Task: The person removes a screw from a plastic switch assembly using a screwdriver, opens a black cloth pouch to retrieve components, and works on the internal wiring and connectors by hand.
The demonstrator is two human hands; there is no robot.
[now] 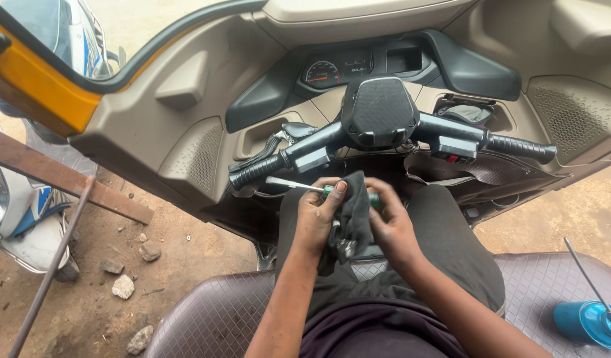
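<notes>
I sit on a quilted brown seat (212,311) facing a black handlebar (378,126). My left hand (316,215) grips a screwdriver (293,185) with a green handle and a silver shaft that points left. A dark rag (355,205) drapes over the handle and hangs down between both hands. My right hand (388,225) holds the rag and the handle's other end. A small metal part (346,247) shows under the rag, between my palms.
A beige dashboard (186,132) with a gauge cluster (335,69) lies ahead. A blue can with a thin tube (594,318) stands on the seat at right. Stones (123,286) lie on the dirt at left, beside a rusty bar (66,179) and a parked scooter (17,212).
</notes>
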